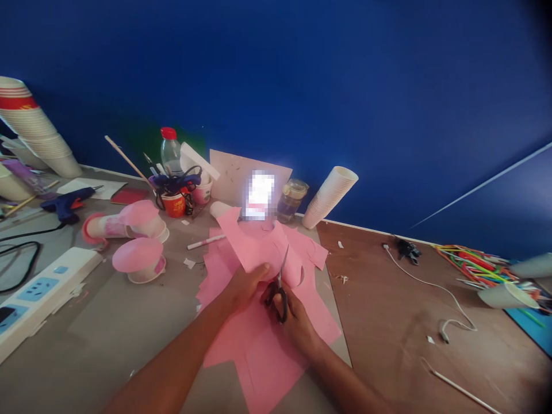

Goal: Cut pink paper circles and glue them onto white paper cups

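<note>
Pink paper (259,247) is what both hands are on here. The left hand (245,287) is closed around a curled flap of it, fingers wrapped over the edge, and the right hand (297,328) has its fingers through the loops of some black-handled scissors (276,299), holding them pretty snug. The paper sits right in front of the hands, its long side running away from the person toward the blue wall (345,86), and more of it spreads out under both hands on the table (388,310). The scissors point forward and a bit to the right, long axis going out from the right hand, with the blades (284,259) up against the paper's edge. Can't really tell how far open they are from this angle. The right hand is the nearer one to them, with the left just beside. Off to the left are pink-topped paper cups (138,259), a glue gun (64,204) and a power strip (43,293). Straight ahead there's a bottle (170,152) with a red cap and a stack of paper cups (330,196).
</note>
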Action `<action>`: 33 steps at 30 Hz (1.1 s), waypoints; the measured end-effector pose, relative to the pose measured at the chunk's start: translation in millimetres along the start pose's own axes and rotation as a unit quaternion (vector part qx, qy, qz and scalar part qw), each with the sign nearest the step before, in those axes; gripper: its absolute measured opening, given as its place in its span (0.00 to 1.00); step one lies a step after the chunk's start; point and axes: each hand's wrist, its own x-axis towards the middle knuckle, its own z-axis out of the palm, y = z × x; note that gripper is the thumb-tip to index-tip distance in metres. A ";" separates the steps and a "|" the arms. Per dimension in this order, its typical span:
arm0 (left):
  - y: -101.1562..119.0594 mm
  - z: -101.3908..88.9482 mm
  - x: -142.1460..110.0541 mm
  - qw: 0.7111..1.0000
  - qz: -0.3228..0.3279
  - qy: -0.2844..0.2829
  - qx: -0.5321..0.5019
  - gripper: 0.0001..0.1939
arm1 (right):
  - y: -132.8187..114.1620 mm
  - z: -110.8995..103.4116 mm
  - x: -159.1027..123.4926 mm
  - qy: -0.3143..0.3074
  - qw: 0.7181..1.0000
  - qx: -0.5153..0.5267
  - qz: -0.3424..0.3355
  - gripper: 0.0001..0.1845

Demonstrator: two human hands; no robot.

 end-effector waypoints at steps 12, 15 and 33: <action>1.8 0.0 0.9 1.000 0.001 0.014 -0.014 0.15 | -1.5 -4.2 1.8 0.003 1.000 -0.022 -0.010 0.21; 3.4 0.8 -0.1 1.000 -0.009 0.007 -0.025 0.15 | -1.2 -5.3 2.2 0.003 1.000 -0.027 -0.005 0.21; -2.3 -3.7 2.9 0.999 -0.013 0.036 -0.017 0.13 | -3.3 -6.8 2.8 0.017 0.999 -0.038 -0.001 0.20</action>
